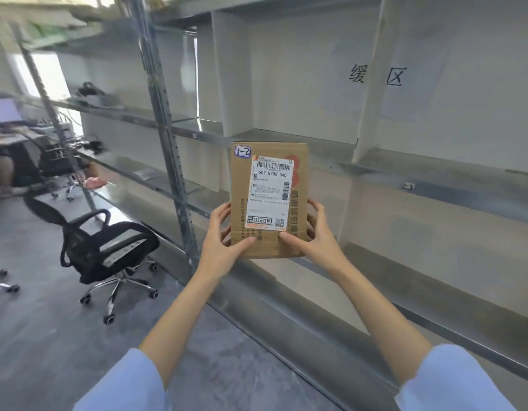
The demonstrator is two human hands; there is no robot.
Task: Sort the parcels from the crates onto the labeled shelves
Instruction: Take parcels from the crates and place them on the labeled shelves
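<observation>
Close in front of the metal shelving point(452, 176), left of its "1-3" tag point(409, 186), an upright brown parcel point(242, 185) marked "1-2" was gripped by the left hand point(222, 237) and right hand point(314, 237), each clasping a lower corner, thumbs on its labelled face.

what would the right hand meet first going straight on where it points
The right hand grips the parcel; beyond it, probably the metal shelf edge, though depth is unclear.

Light blue sleeves point(129, 384) pushed up, forearms bare.
</observation>
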